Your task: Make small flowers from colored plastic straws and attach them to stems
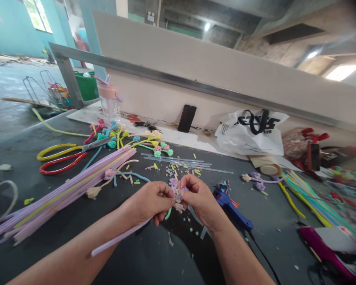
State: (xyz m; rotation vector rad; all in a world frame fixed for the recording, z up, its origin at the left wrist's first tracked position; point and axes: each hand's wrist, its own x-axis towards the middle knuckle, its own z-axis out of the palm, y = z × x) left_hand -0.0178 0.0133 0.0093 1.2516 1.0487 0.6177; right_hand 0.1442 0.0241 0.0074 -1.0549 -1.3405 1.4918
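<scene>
A lilac pipe cleaner (pixel 121 236) is being worked between both hands above the dark table (pixel 142 261).

Its curled end is pinched by the fingers of the left hand (pixel 150 202) and the right hand (pixel 197 198), both closed on it, with the long tail trailing down-left under the left wrist. Cut scraps (pixel 178 208) are scattered beneath. A blue glue gun (pixel 230 204) is seen just right, a pipe-cleaner bundle (pixel 62 190) and scissors (pixel 65 154) well left.

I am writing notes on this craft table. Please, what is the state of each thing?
left hand: shut on lilac straw
right hand: pinching the straw's curled end
scissors: lying closed
glue gun: lying on table, unheld
phone: leaning, screen dark
</scene>
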